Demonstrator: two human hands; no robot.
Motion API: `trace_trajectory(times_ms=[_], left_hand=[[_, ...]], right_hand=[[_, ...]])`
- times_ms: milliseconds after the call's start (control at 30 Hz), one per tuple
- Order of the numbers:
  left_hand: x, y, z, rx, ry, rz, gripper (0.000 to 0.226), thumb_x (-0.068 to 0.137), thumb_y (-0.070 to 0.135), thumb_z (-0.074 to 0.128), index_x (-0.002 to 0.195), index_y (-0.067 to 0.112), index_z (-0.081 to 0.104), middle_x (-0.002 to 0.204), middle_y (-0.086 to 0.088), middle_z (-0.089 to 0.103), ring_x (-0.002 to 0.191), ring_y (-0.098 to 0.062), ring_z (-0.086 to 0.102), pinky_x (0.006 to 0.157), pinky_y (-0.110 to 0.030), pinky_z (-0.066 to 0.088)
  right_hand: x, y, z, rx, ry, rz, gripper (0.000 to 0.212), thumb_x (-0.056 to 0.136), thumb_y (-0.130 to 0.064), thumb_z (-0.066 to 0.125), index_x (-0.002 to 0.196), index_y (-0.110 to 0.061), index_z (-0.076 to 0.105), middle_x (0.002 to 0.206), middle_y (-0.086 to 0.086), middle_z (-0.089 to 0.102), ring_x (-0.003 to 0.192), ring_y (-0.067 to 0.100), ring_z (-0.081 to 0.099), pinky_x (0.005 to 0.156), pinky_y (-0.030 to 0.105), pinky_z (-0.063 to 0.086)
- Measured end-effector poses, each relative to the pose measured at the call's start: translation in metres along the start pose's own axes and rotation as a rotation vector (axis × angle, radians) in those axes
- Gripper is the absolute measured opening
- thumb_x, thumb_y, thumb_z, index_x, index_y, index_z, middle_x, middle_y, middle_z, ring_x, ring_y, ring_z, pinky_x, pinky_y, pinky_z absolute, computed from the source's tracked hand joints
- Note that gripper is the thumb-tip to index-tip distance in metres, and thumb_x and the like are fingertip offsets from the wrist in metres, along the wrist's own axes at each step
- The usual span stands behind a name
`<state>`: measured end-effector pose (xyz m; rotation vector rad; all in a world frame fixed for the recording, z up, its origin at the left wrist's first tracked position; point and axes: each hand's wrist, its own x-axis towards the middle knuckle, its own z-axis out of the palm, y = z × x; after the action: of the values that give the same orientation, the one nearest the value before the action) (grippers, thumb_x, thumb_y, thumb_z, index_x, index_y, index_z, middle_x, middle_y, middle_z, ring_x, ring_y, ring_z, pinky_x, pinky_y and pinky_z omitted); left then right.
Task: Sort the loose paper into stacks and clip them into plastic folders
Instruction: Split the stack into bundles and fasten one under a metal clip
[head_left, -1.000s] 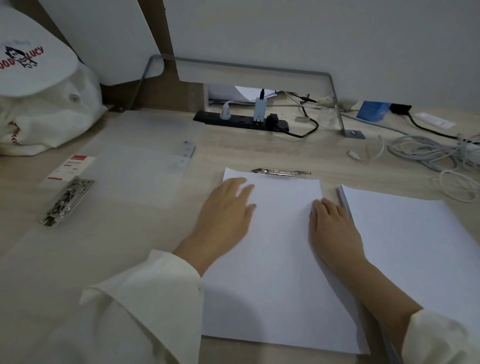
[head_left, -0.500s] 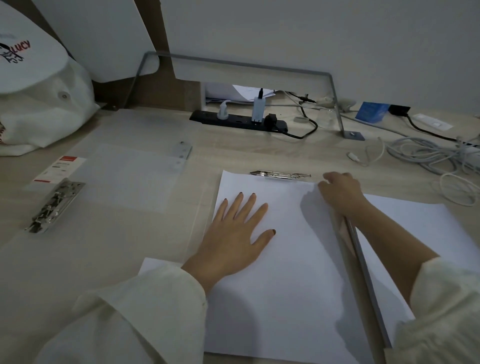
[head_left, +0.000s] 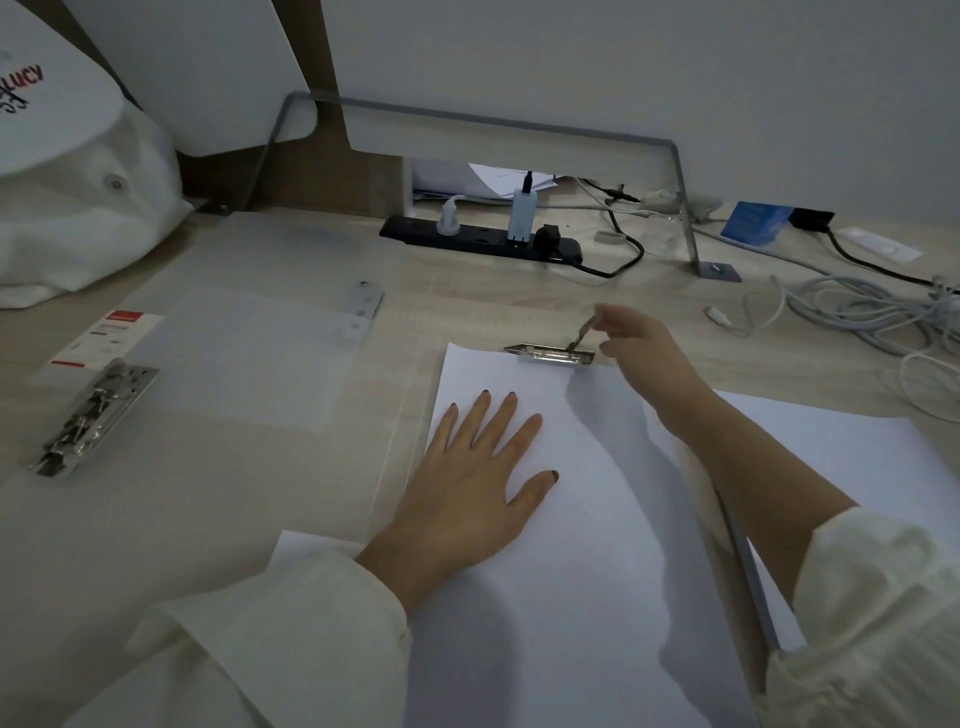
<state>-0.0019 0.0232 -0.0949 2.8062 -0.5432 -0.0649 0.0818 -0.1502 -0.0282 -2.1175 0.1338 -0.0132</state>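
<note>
Low in the centre of the frame, the left hand (head_left: 475, 467) lies flat with fingers spread on the paper stack (head_left: 582, 597), apparently to keep the sheets square. Beyond it, at the stack's top edge, the right hand (head_left: 641, 340) pinches the raised lever of the metal clip (head_left: 550, 355). It is probably opening the clip, though the dim view hides whether the sheets sit under it. A second stack (head_left: 857, 467) waits at the right, and a clear folder (head_left: 249, 358) lies at the upper left.

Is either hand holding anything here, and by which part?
The right hand pinches the metal clip by its raised lever. The left hand holds nothing; it rests flat on the paper stack.
</note>
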Motion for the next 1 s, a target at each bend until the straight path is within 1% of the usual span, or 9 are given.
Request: trace_trajectory(times_ms=[67, 267, 400, 500, 600, 700, 867, 933, 1000], left_hand=[[0.0, 0.001, -0.001, -0.011, 0.003, -0.001, 0.086, 0.067, 0.068, -0.015, 0.146, 0.037, -0.007, 0.156, 0.011, -0.018, 0.143, -0.011, -0.023, 0.119, -0.038, -0.012], [0.001, 0.001, 0.0, -0.023, 0.014, 0.007, 0.088, 0.066, 0.066, -0.017, 0.147, 0.036, -0.005, 0.157, 0.009, -0.016, 0.143, -0.012, -0.022, 0.118, -0.038, -0.013], [0.001, 0.001, -0.002, -0.017, 0.002, 0.007, 0.089, 0.064, 0.067, -0.018, 0.147, 0.036, -0.007, 0.157, 0.009, -0.018, 0.143, -0.013, -0.023, 0.118, -0.038, -0.013], [0.002, 0.002, -0.002, -0.017, 0.003, 0.006, 0.089, 0.064, 0.067, -0.018, 0.146, 0.036, -0.008, 0.157, 0.009, -0.018, 0.143, -0.013, -0.023, 0.118, -0.038, -0.014], [0.003, 0.001, -0.001, -0.026, 0.0, 0.002, 0.089, 0.063, 0.067, -0.017, 0.146, 0.036, -0.008, 0.157, 0.009, -0.019, 0.143, -0.013, -0.023, 0.117, -0.038, -0.015], [0.004, 0.001, 0.001, -0.031, 0.013, 0.009, 0.089, 0.064, 0.067, -0.017, 0.147, 0.036, -0.007, 0.157, 0.009, -0.017, 0.143, -0.013, -0.022, 0.116, -0.037, -0.017], [0.003, 0.0, 0.002, -0.05, 0.036, 0.029, 0.088, 0.066, 0.067, -0.016, 0.147, 0.033, -0.006, 0.158, 0.009, -0.011, 0.144, -0.014, -0.019, 0.119, -0.04, -0.012], [0.003, 0.0, 0.001, -0.05, 0.026, 0.02, 0.089, 0.066, 0.066, -0.015, 0.147, 0.031, -0.006, 0.158, 0.008, -0.011, 0.144, -0.013, -0.02, 0.119, -0.04, -0.012], [0.003, 0.0, 0.0, -0.054, 0.024, 0.022, 0.088, 0.069, 0.066, -0.012, 0.148, 0.028, -0.002, 0.159, 0.008, -0.008, 0.144, -0.013, -0.019, 0.118, -0.038, -0.014]], right_hand=[[-0.003, -0.009, 0.009, -0.124, -0.071, -0.096, 0.053, 0.088, 0.005, 0.035, 0.135, -0.015, 0.048, 0.134, 0.002, 0.052, 0.126, 0.015, 0.045, 0.09, 0.021, 0.033], [-0.005, -0.013, 0.03, -0.5, -0.079, -0.277, 0.058, 0.088, 0.005, 0.035, 0.141, -0.018, 0.039, 0.131, 0.008, 0.045, 0.115, 0.024, 0.048, 0.084, 0.022, 0.037], [-0.001, -0.018, 0.038, -0.622, -0.081, -0.309, 0.062, 0.087, 0.002, 0.037, 0.144, -0.022, 0.032, 0.128, 0.01, 0.042, 0.12, 0.024, 0.04, 0.093, 0.031, 0.039], [0.0, -0.021, 0.041, -0.705, -0.079, -0.326, 0.06, 0.088, 0.0, 0.037, 0.143, -0.024, 0.035, 0.125, 0.01, 0.041, 0.122, 0.024, 0.035, 0.095, 0.029, 0.036], [0.0, -0.022, 0.044, -0.744, -0.161, -0.284, 0.06, 0.089, -0.005, 0.036, 0.144, -0.03, 0.032, 0.126, 0.01, 0.046, 0.117, 0.026, 0.043, 0.09, 0.032, 0.04], [-0.002, -0.022, 0.047, -0.753, -0.226, -0.202, 0.063, 0.089, -0.007, 0.035, 0.144, -0.035, 0.028, 0.128, 0.007, 0.055, 0.1, 0.024, 0.053, 0.076, 0.03, 0.04], [-0.009, -0.027, 0.059, -0.887, -0.321, -0.073, 0.077, 0.083, -0.018, 0.056, 0.147, -0.037, 0.016, 0.141, 0.005, 0.048, 0.125, 0.027, 0.047, 0.095, 0.036, 0.042], [-0.011, -0.029, 0.063, -0.95, -0.311, -0.082, 0.083, 0.081, -0.019, 0.061, 0.148, -0.031, 0.014, 0.136, 0.007, 0.052, 0.122, 0.027, 0.05, 0.091, 0.036, 0.043], [-0.013, -0.029, 0.069, -1.018, -0.268, -0.124, 0.081, 0.083, -0.018, 0.056, 0.15, -0.024, 0.01, 0.128, 0.01, 0.057, 0.115, 0.028, 0.055, 0.086, 0.035, 0.044]])
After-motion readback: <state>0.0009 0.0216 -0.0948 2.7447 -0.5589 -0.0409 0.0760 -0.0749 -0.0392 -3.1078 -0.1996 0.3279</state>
